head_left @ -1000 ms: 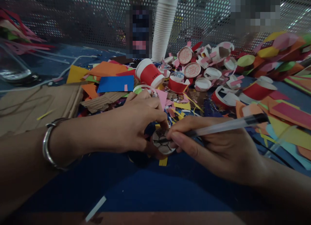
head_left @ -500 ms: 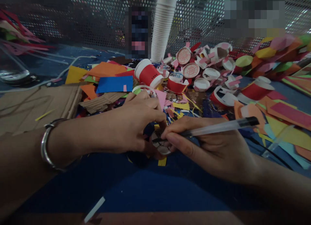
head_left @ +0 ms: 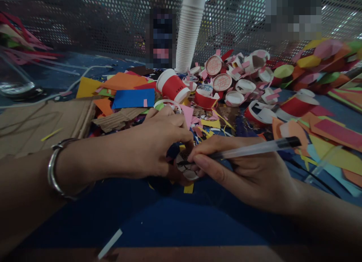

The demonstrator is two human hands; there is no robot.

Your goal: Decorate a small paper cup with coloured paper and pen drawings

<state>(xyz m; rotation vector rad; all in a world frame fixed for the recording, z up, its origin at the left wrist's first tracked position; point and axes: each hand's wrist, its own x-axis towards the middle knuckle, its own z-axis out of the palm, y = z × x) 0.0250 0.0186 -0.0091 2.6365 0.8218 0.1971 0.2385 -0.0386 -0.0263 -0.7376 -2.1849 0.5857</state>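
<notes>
My right hand [head_left: 240, 171] is closed around a pen [head_left: 254, 148] with a clear barrel and a black end. Its tip meets a small round cup base [head_left: 189, 173], white with dark drawn lines. My left hand [head_left: 164, 141] curls its fingers and thumb around the edge of this cup base and steadies it on the blue tabletop [head_left: 181, 220]. Part of the base is hidden behind both hands. A scrap of yellow paper [head_left: 189, 188] lies just under it.
Cut paper cups [head_left: 223, 82] with pink tabs are piled behind my hands. A tall stack of white cups [head_left: 190, 31] rises before a perforated screen. Cardboard [head_left: 42, 122] lies at left, a blue card [head_left: 134, 98] near the middle, and coloured paper [head_left: 336, 141] at right.
The pen and my right fingers have shifted very slightly over the cup base. My left hand stays in place.
</notes>
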